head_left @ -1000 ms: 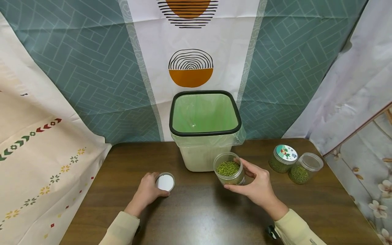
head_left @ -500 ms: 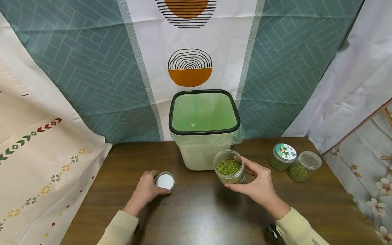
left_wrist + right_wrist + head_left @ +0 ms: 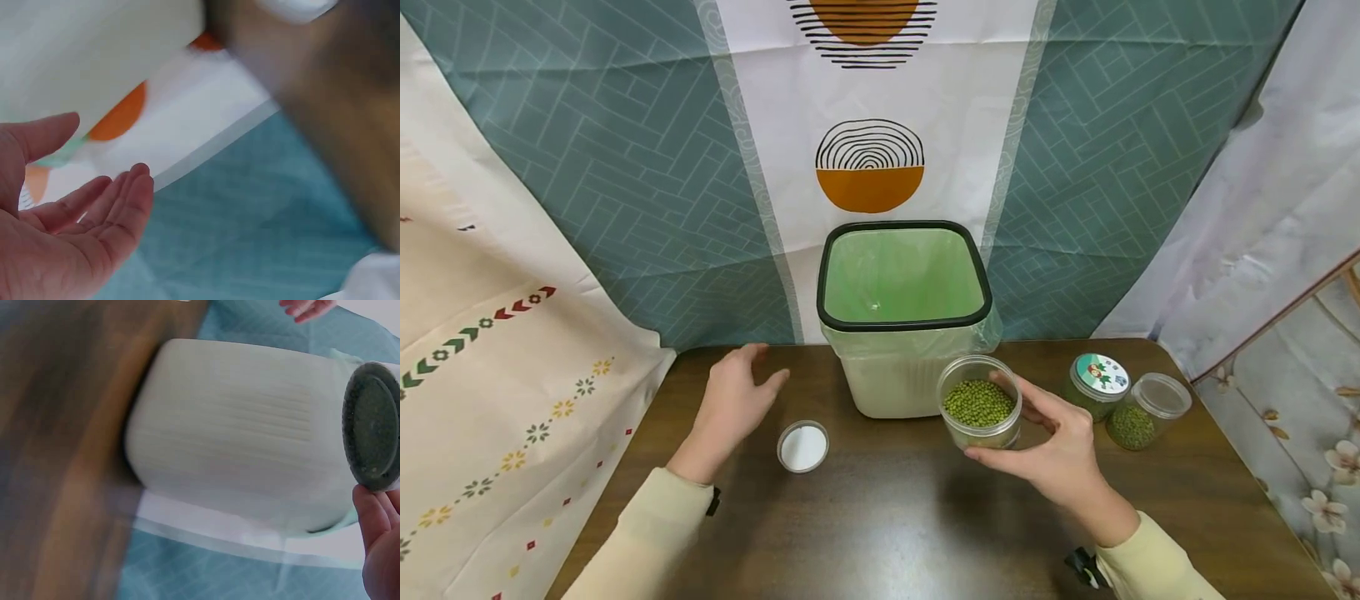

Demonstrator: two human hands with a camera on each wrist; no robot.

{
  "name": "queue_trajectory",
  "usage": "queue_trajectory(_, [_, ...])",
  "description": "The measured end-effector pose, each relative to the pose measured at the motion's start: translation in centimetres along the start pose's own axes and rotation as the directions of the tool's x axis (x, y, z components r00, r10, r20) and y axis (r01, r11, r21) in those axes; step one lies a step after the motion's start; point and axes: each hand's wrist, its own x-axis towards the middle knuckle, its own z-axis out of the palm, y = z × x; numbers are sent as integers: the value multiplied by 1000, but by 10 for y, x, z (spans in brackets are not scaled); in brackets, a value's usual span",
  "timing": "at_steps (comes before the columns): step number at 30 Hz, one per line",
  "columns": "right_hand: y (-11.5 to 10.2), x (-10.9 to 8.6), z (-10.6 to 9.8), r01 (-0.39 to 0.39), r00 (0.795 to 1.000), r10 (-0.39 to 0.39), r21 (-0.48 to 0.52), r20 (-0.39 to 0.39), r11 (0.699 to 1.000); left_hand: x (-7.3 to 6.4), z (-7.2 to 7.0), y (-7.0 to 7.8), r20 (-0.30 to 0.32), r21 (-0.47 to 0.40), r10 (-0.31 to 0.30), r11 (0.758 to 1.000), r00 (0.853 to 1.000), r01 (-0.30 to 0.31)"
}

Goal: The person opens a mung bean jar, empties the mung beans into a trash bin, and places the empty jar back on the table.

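Note:
My right hand [image 3: 1056, 442] grips an uncapped clear jar [image 3: 980, 402] of green mung beans by its side, raised above the table in front of the bin. In the right wrist view the jar's round base [image 3: 375, 428] shows from below. Up and left of a round lid [image 3: 803, 447] with a white inner face, my left hand [image 3: 730, 400] hangs apart from it, thumb and fingers spread. The left wrist view shows that hand [image 3: 81, 219] with nothing in its palm.
A pale waste bin [image 3: 902, 375] with a black rim and green liner stands at the table's back. On the right, a jar with a printed lid [image 3: 1099, 385] and a clear-lidded jar [image 3: 1146, 410] of beans stand side by side. Curtains surround the brown table [image 3: 865, 517].
My left hand has let go of the lid and moved up and away to the left; the lid stays on the table. My right hand has moved the jar slightly up and right.

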Motion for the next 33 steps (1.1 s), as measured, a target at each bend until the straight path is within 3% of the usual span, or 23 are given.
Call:
queue_trajectory(6, [-12,13,-9,68,997,-65,67,-52,995,31,-36,37,-112,-62,46,997,993,-53])
queue_trajectory(11, [-19,29,-21,111,991,-105,72,-82,991,57,-49,66,-151,-127,36,990,988,-55])
queue_trajectory(19, [-27,53,-38,32,991,-33,-11,-127,999,91,-47,94,-93,-201,4,979,996,-23])
queue_trajectory(26, [-27,75,-49,-21,989,23,15,-148,1000,108,-39,105,-40,-133,-18,991,999,12])
queue_trajectory(33, [-22,101,-57,-56,986,32,-146,-163,988,119,-36,109,-40,-57,-27,998,999,24])
